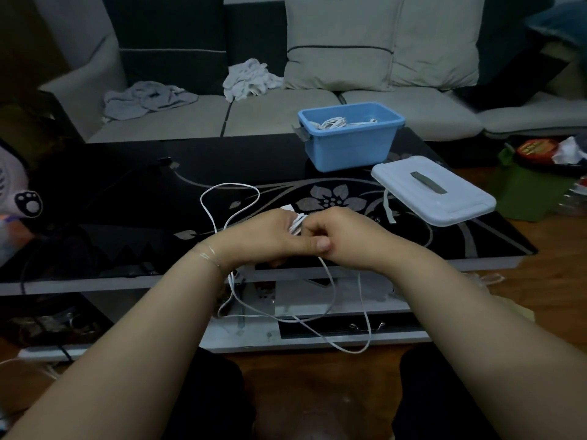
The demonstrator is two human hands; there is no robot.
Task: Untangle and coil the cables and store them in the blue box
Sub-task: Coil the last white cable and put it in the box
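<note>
Left hand (270,236): fingers curled round a bundle of white cable (297,224); the wound turns show as a pale stack at its far edge, between the two hands; thumb laid across toward the right hand, nail up

Right hand (341,236): fingers clenched, knuckles touching the coil from the right; it appears to pinch the cable where it leaves the coil, though the fingertips themselves are hidden

Cable, loose part: one loop lies on the table (127,185) beyond and to the left of the left fingers, running back under the left wrist; further slack drops from below the fingers, off the near table edge, and hangs in long loops between the forearms, down in front of the lower shelf

White plug or adapter: a small white corner shows just beyond the left knuckles; what it is joined to cannot be told

Box (349,144): blue, open, on the far side of the table, well beyond the right fingers; white coiled cables lie inside it

Lid (432,190): white with a grey handle, flat on the table to the right of and beyond the right fingers, just beside the box and nearer than it

Strap (389,208): grey strip, hanging by the lid's left edge

Sofa (286,112): behind the table, with cushions and two crumpled cloths

Bracelet (206,257): thin, on the left wrist
</note>
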